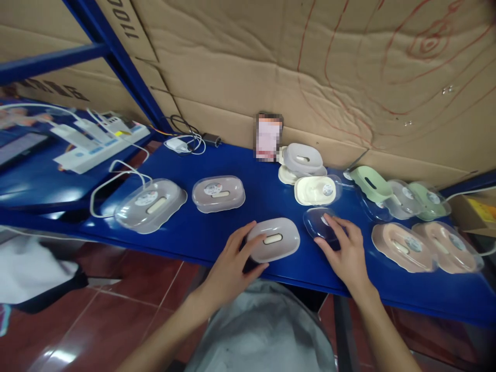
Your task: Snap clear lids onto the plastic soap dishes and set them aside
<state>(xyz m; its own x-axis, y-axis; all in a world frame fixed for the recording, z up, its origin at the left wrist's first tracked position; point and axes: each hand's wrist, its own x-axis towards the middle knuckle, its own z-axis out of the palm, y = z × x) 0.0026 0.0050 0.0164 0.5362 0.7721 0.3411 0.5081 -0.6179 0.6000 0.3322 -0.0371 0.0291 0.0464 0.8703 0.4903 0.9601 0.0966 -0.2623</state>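
Observation:
My left hand [232, 261] grips the left side of a grey oval soap box [276, 242] with a slot in its top, which rests near the front edge of the blue table [267, 201]. My right hand [344, 250] lies flat on a clear plastic lid [318, 221] just to the right of that box, fingers spread over it. The two hands are about a box-width apart.
Two grey boxes with clear lids [152, 204] [219, 192] sit to the left. Cream and grey boxes [306, 165] are stacked behind, green ones [391, 191] and pink ones [426, 247] to the right. A power strip with cables [96, 142] lies far left. A cardboard wall [310, 62] backs the table.

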